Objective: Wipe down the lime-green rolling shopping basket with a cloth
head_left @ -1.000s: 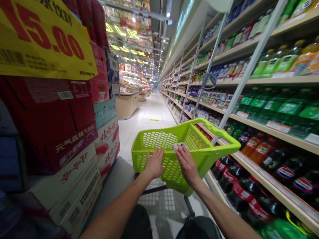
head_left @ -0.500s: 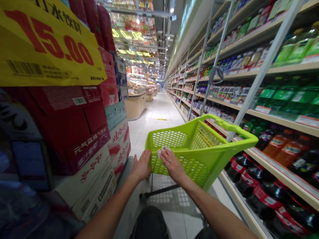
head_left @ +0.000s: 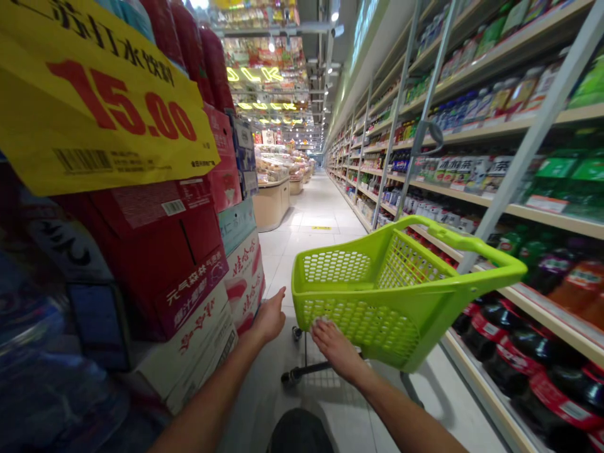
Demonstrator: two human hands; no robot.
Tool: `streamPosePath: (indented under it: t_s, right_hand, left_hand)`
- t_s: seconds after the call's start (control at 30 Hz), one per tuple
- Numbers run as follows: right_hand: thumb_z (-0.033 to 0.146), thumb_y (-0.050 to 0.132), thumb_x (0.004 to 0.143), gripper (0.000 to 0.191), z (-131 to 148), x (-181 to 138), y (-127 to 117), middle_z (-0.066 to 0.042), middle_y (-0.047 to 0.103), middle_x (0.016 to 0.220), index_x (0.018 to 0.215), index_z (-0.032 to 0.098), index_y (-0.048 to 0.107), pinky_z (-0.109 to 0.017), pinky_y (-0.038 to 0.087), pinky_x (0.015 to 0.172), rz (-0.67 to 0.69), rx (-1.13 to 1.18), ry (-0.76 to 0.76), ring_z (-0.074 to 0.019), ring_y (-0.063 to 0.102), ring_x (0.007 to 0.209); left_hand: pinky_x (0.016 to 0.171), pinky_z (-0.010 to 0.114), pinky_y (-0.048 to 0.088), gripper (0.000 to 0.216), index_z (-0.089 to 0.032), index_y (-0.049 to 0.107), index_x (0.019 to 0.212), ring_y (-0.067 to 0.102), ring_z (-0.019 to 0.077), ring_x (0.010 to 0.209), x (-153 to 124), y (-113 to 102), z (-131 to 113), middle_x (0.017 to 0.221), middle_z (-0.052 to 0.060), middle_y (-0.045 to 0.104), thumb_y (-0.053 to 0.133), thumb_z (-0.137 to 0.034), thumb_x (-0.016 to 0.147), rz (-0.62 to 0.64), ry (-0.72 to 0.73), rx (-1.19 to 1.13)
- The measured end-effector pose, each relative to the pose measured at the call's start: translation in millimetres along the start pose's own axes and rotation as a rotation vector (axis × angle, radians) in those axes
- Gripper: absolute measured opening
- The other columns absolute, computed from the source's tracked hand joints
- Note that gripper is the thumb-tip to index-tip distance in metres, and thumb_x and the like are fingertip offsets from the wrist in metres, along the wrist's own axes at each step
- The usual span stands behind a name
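A lime-green plastic shopping cart (head_left: 406, 296) stands in a supermarket aisle, tilted, its basket empty. My right hand (head_left: 334, 343) presses a small white cloth (head_left: 321, 323) flat against the lower near wall of the basket, fingers closed over it. My left hand (head_left: 270, 316) hovers just left of the cart's near corner, fingers loosely spread, holding nothing and apart from the basket.
Stacked red and white drink cartons (head_left: 189, 277) with a yellow price sign (head_left: 94, 119) rise close on the left. Shelves of bottled drinks (head_left: 519, 264) run along the right. The white tiled aisle (head_left: 316, 220) stretches ahead towards display counters (head_left: 271, 198).
My right hand slid the cloth from the basket's top rim down its near wall. My left hand came off the cart's corner. The cart shifted to the right in view.
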State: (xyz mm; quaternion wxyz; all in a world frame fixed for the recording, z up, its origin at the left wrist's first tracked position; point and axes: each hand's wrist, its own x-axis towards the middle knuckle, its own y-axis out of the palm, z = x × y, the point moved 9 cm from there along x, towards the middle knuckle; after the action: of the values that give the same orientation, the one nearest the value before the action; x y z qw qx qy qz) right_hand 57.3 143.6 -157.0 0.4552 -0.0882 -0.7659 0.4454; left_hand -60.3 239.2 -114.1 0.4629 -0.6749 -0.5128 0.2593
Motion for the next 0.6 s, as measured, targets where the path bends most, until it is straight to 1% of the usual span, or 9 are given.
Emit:
streamPosePath:
  t_s: [0.1, 0.17, 0.23, 0.3, 0.37, 0.43, 0.47, 0.53, 0.6]
  right_hand:
    - [0.01, 0.035, 0.088, 0.035, -20.5, -5.5, -29.6, -0.009, 0.053, 0.124, 0.12, 0.014, 0.05, -0.046, 0.036, 0.1, -0.06, -0.036, 0.032, -0.0216, 0.026, 0.129]
    - [0.007, 0.033, 0.088, 0.039, -42.6, -3.4, -54.3, -0.01, 0.049, 0.128, 0.123, 0.014, 0.047, -0.05, 0.032, 0.102, -0.136, -0.081, 0.086, -0.0228, 0.02, 0.131]
    - [0.006, 0.033, 0.087, 0.039, -59.6, -9.4, -67.3, -0.012, 0.05, 0.126, 0.123, 0.012, 0.047, -0.052, 0.032, 0.101, -0.17, -0.127, 0.122, -0.0233, 0.02, 0.131]
    - [0.006, 0.034, 0.087, 0.037, -62.0, -25.7, -65.1, -0.012, 0.055, 0.12, 0.119, 0.012, 0.051, -0.05, 0.035, 0.1, -0.144, -0.149, 0.088, -0.0229, 0.027, 0.129]
    - [0.008, 0.036, 0.087, 0.034, -55.8, -44.7, -54.6, -0.01, 0.059, 0.115, 0.116, 0.013, 0.054, -0.046, 0.039, 0.098, -0.067, -0.14, 0.041, -0.0213, 0.033, 0.126]
    - [0.01, 0.037, 0.087, 0.033, -52.2, -54.7, -49.5, -0.009, 0.057, 0.118, 0.116, 0.015, 0.053, -0.043, 0.04, 0.098, 0.001, -0.123, 0.036, -0.0203, 0.033, 0.126]
    - [0.01, 0.037, 0.088, 0.034, -53.7, -54.2, -52.2, -0.009, 0.055, 0.121, 0.118, 0.015, 0.052, -0.043, 0.039, 0.098, 0.008, -0.121, 0.051, -0.0202, 0.031, 0.127]
    - [0.009, 0.037, 0.087, 0.037, -62.9, -45.3, -65.4, -0.01, 0.05, 0.126, 0.122, 0.015, 0.048, -0.046, 0.036, 0.1, -0.033, -0.137, 0.096, -0.0214, 0.025, 0.13]
    - [0.007, 0.037, 0.086, 0.039, -75.1, -37.7, -78.9, -0.011, 0.049, 0.127, 0.123, 0.014, 0.047, -0.049, 0.034, 0.101, -0.102, -0.171, 0.135, -0.0232, 0.024, 0.13]
  left_hand:
    - [0.104, 0.03, 0.027, 0.067, -0.01, 0.028, 0.132, 0.039, 0.0172, 0.122, 2.4, -1.1, -17.6, 0.134, 0.011, 0.043, 0.039, -0.003, 0.067, -0.004, 0.023, 0.051]
    - [0.105, 0.035, 0.024, 0.064, -0.012, 0.03, 0.131, 0.035, 0.0184, 0.125, 6.7, -0.3, -38.0, 0.136, 0.011, 0.04, 0.038, -0.004, 0.068, -0.001, 0.032, 0.079]
    - [0.106, 0.04, 0.022, 0.064, -0.014, 0.03, 0.132, 0.03, 0.0187, 0.128, 12.0, 4.3, -62.7, 0.138, 0.009, 0.037, 0.037, -0.005, 0.069, 0.016, 0.058, 0.11]
    - [0.107, 0.044, 0.019, 0.066, -0.015, 0.027, 0.133, 0.026, 0.0191, 0.13, 16.5, 13.1, -87.3, 0.14, 0.009, 0.034, 0.037, -0.004, 0.068, 0.044, 0.108, 0.15]
    - [0.107, 0.048, 0.017, 0.068, -0.015, 0.026, 0.134, 0.023, 0.0199, 0.131, 19.0, 25.3, -106.6, 0.141, 0.009, 0.03, 0.038, -0.005, 0.067, 0.091, 0.157, 0.195]
    - [0.106, 0.051, 0.014, 0.068, -0.014, 0.027, 0.134, 0.021, 0.021, 0.132, 20.1, 36.4, -118.1, 0.142, 0.009, 0.029, 0.039, -0.005, 0.067, 0.132, 0.181, 0.245]
    - [0.106, 0.053, 0.014, 0.068, -0.014, 0.027, 0.133, 0.021, 0.0213, 0.132, 20.5, 40.2, -121.6, 0.142, 0.009, 0.028, 0.039, -0.005, 0.067, 0.143, 0.183, 0.27]
    - [0.105, 0.055, 0.013, 0.067, -0.015, 0.028, 0.133, 0.021, 0.0216, 0.132, 21.3, 44.2, -127.1, 0.142, 0.009, 0.029, 0.038, -0.006, 0.067, 0.144, 0.187, 0.312]
    - [0.105, 0.055, 0.014, 0.067, -0.016, 0.028, 0.133, 0.022, 0.0215, 0.132, 21.6, 46.0, -132.6, 0.142, 0.008, 0.03, 0.039, -0.006, 0.067, 0.144, 0.198, 0.334]
